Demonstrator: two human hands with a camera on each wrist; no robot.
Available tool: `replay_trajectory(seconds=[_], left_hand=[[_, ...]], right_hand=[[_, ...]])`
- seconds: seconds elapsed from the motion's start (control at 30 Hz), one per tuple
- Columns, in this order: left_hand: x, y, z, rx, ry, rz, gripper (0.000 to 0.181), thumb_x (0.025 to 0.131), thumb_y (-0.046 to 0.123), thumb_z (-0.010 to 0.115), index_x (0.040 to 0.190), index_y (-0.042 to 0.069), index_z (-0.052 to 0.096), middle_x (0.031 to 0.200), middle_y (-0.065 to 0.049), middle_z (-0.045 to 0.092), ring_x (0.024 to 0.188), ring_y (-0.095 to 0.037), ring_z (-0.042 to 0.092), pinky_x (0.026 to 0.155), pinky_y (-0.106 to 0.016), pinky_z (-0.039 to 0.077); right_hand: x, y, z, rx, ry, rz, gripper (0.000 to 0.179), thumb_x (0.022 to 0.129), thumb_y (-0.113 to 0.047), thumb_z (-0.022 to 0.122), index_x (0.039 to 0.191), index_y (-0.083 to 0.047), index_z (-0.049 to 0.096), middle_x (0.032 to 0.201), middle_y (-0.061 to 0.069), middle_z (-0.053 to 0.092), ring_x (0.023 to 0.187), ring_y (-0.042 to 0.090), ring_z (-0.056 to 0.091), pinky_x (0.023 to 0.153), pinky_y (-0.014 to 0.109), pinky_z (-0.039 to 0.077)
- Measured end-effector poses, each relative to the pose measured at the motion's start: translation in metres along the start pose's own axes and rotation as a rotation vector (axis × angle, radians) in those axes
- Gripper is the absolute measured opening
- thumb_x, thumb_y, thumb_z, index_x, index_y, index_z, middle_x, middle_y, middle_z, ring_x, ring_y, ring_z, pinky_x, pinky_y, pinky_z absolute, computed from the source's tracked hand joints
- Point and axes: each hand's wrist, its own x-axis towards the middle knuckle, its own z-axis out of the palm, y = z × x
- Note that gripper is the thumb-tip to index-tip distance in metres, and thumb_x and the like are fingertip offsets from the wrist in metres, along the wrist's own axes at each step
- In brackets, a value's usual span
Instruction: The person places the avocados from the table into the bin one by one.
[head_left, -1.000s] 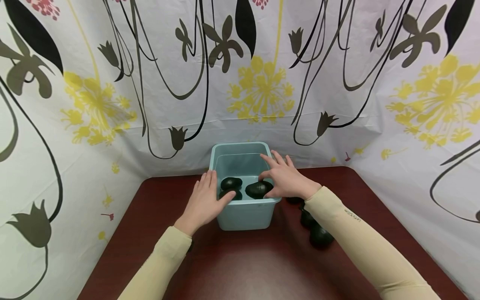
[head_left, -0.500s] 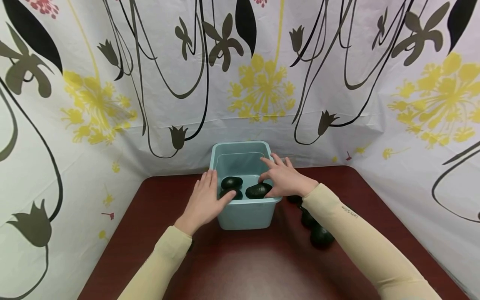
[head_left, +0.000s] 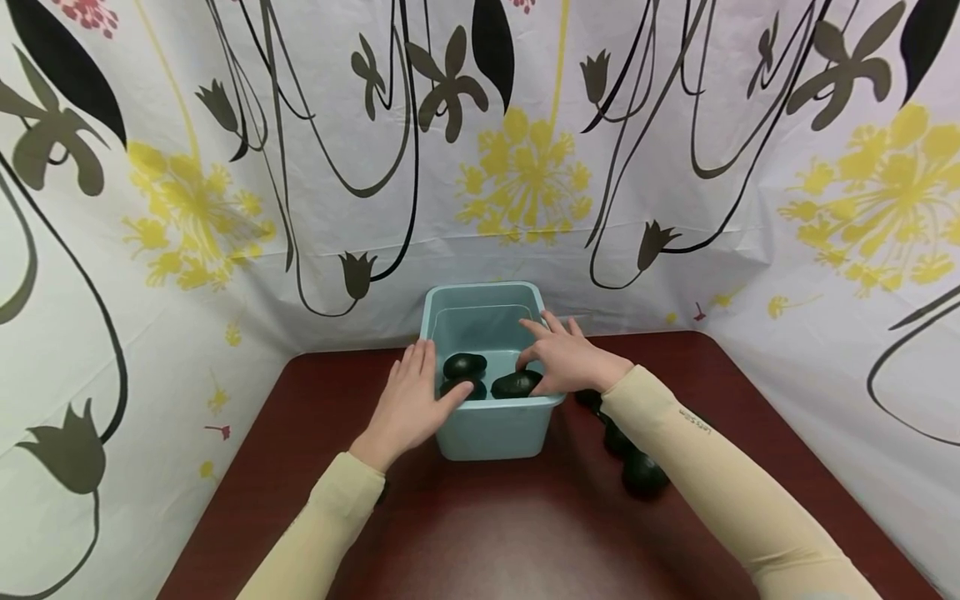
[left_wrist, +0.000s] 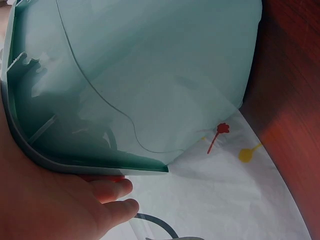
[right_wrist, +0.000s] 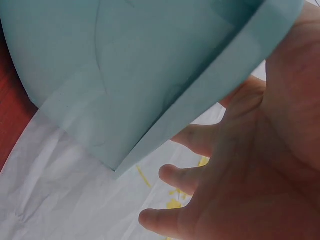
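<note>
A light blue plastic bin [head_left: 491, 433] stands on the table, with dark green avocados inside. Two of them, a rear avocado [head_left: 464, 365] and a front avocado [head_left: 468, 390], lie on the left. My right hand [head_left: 573, 362] reaches over the right rim and holds a third avocado [head_left: 514, 384] between thumb and index finger, low in the bin's front right. Its other fingers spread beyond the rim. My left hand [head_left: 405, 404] rests along the left front corner, fingers straight, thumb over the front rim. Both wrist views show mainly the bin's wall and the hands; the held avocado is hidden there.
Several more avocados [head_left: 642, 473] lie right of the bin, partly hidden under my right forearm. The dark red table [head_left: 495, 533] ends at a flower-patterned cloth [head_left: 525, 258] hanging behind and at both sides.
My right hand has shifted slightly left and down, with the avocado a little lower in the bin. The left hand stays in place.
</note>
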Motion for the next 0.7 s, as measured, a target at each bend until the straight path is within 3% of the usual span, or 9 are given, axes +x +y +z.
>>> replay_trajectory(seconds=[0.7], left_hand=[[0.0005,0.0001,-0.0004,-0.004,0.001,0.007,0.111,0.089,0.085,0.028,0.161,0.002,0.015,0.166,-0.017,0.013,0.153,-0.034,0.011,0.121,-0.052,0.014]], right_hand=[[0.0017,0.0022,0.0002,0.023,-0.049,0.01,0.035,0.083,-0.042,0.083,0.115,-0.032,0.076,0.163,0.017,0.023,0.148,0.051,0.009,0.106,0.078,0.016]])
